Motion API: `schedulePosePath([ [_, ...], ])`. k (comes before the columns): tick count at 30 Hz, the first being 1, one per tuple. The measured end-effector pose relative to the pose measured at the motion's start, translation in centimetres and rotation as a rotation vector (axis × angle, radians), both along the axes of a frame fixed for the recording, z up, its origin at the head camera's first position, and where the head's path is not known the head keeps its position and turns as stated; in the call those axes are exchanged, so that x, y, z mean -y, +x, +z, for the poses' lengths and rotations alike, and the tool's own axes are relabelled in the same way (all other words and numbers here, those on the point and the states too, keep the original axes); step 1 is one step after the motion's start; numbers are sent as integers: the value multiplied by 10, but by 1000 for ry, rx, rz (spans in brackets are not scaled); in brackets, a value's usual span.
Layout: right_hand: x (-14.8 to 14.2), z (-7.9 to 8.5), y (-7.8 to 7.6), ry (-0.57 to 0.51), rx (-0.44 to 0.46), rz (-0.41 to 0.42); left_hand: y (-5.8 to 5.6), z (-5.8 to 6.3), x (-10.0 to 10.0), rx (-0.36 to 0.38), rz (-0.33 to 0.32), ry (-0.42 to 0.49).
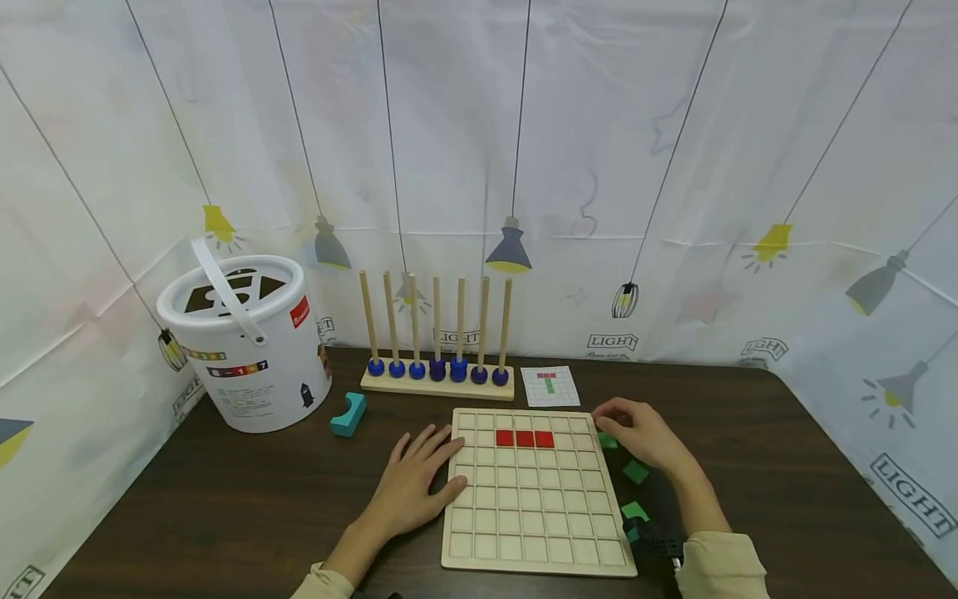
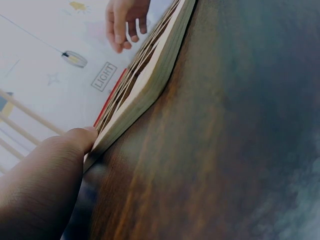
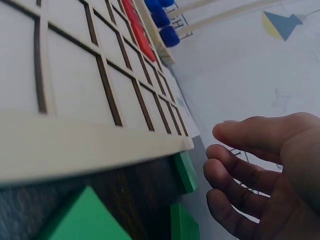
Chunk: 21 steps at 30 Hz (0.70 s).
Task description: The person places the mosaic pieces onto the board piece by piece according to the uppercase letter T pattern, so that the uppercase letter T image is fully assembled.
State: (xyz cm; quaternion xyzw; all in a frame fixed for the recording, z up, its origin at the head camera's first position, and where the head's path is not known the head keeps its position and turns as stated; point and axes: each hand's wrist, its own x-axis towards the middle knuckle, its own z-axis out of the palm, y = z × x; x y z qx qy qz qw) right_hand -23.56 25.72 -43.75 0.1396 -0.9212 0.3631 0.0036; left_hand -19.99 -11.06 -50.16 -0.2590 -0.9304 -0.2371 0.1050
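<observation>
A pale wooden grid board (image 1: 535,524) lies on the dark table. Three red square tiles (image 1: 525,438) sit side by side in one of its upper rows. My left hand (image 1: 407,491) rests at the board's left edge, fingers spread, thumb and fingertips on the rim. Off the upper right corner hovers my right hand (image 1: 636,428), its fingers loosely bent around nothing, as the right wrist view shows. Just below it lies a green tile (image 1: 608,441); more green tiles (image 1: 635,472) are scattered along the board's right side.
Behind the board stand a peg rack (image 1: 437,383) with blue beads and a card (image 1: 550,387) showing a red and green T pattern. Further left are a teal arched block (image 1: 348,414) and a white lidded bucket (image 1: 254,358). A patterned curtain (image 1: 449,125) hangs behind.
</observation>
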Motion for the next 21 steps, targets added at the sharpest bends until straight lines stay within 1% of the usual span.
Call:
schedulePosePath([
  [5,-7,-2,1,42,21,-14,0,1,0,-11,-5,-3],
  [9,-12,-3,1,57,20,-24,0,0,0,1,-4,-9],
  [11,-14,-3,2,64,34,-28,0,1,0,5,-3,-10],
  [17,-18,-2,2,86,126,28,0,1,1,3,-1,-9],
  [19,-18,-3,2,98,140,40,1,1,1,0,1,-8],
  [21,-16,-3,1,111,132,44,1,2,1,-1,6,-6],
])
